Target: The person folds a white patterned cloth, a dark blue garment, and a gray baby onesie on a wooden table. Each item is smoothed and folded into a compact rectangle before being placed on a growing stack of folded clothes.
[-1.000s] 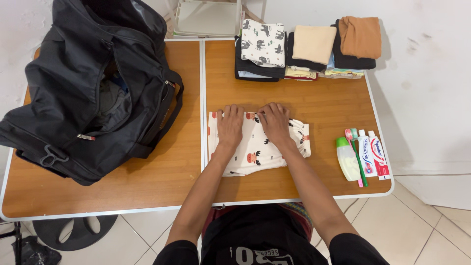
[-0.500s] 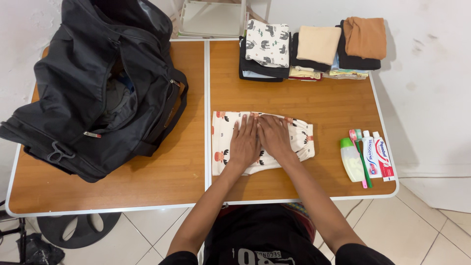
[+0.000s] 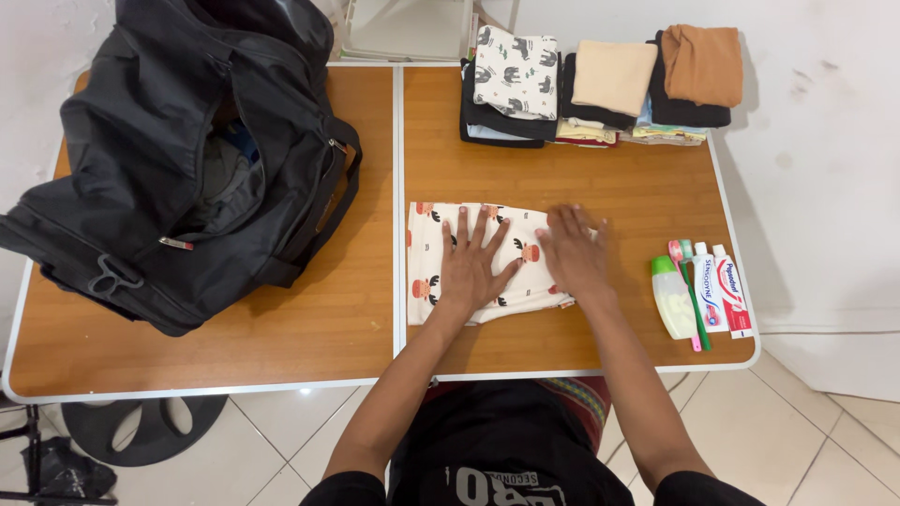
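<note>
A folded white garment with small animal prints (image 3: 429, 262) lies flat in the middle of the wooden table (image 3: 619, 187). My left hand (image 3: 473, 262) rests palm down on its centre with fingers spread. At the garment's right end, my right hand (image 3: 574, 253) presses flat on the cloth and covers that edge. Neither hand grips anything.
An open black duffel bag (image 3: 169, 150) fills the table's left half. Three stacks of folded clothes (image 3: 600, 84) line the far edge. A small green bottle (image 3: 669, 298), toothbrushes and two toothpaste tubes (image 3: 727, 295) lie at the right edge. Tiled floor is below.
Both hands slid from the garment's far edge to its middle, then the right hand swept out to the right end. The garment looks flatter and shorter on the right.
</note>
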